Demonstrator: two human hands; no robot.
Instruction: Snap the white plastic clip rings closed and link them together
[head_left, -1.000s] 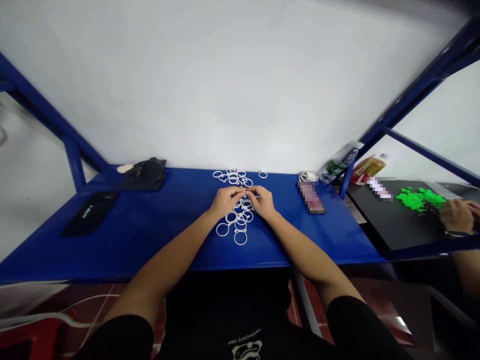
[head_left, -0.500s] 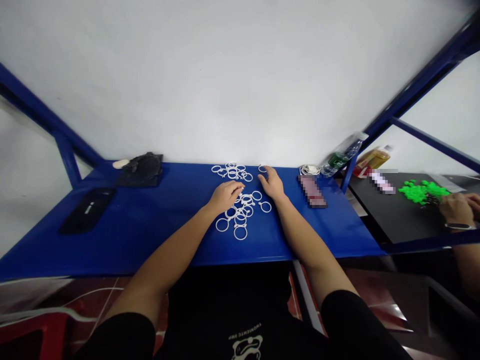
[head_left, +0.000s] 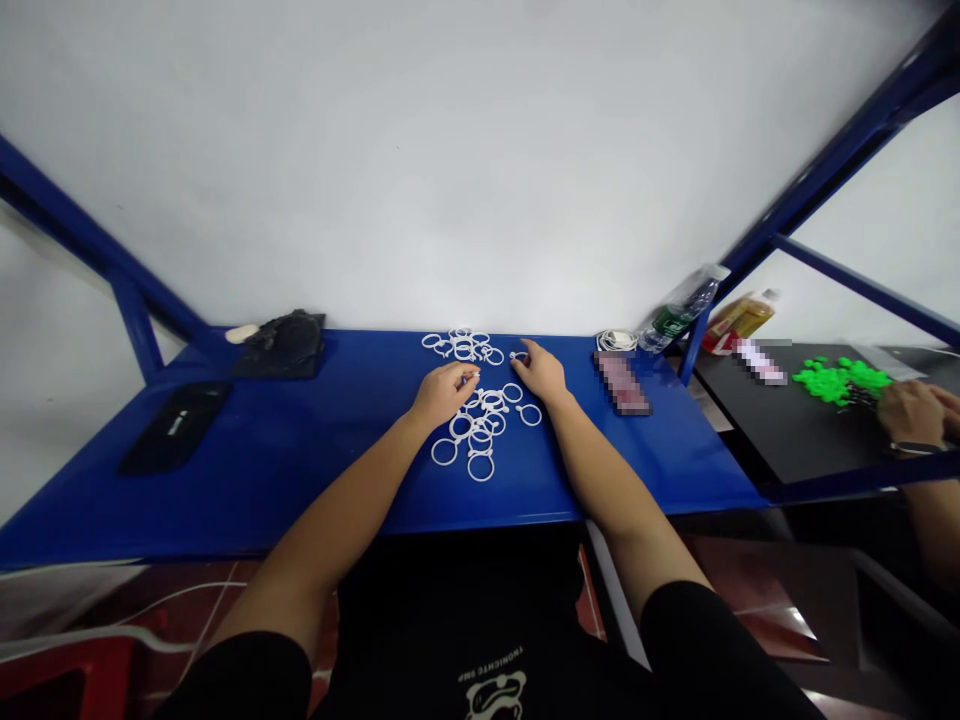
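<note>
My left hand point(head_left: 444, 393) is closed in a pinch on a small white piece point(head_left: 476, 374) at its fingertips, too small to make out. To its right, my right hand point(head_left: 541, 373) has its thumb and forefinger around a white plastic ring point(head_left: 516, 355), partly hidden by the fingers. Below and between the hands lies a loose pile of white plastic rings point(head_left: 481, 467) with small knobs. A second cluster of white rings point(head_left: 463, 350) lies farther back, near the wall.
On the blue table point(head_left: 300, 480) lie a dark pouch point(head_left: 174, 428), a black plastic bag point(head_left: 281, 345), a blurred-out phone point(head_left: 622, 383) and a coiled white cable point(head_left: 616, 342). A bottle point(head_left: 684, 308) leans at the right post. Beyond, a co-worker's hands point(head_left: 911, 412) touch green pieces point(head_left: 832, 380).
My right hand left the left hand, reached back right to the single ring, and has drawn it slightly towards me. Two rings now show right of the pile. My left hand shifted slightly left.
</note>
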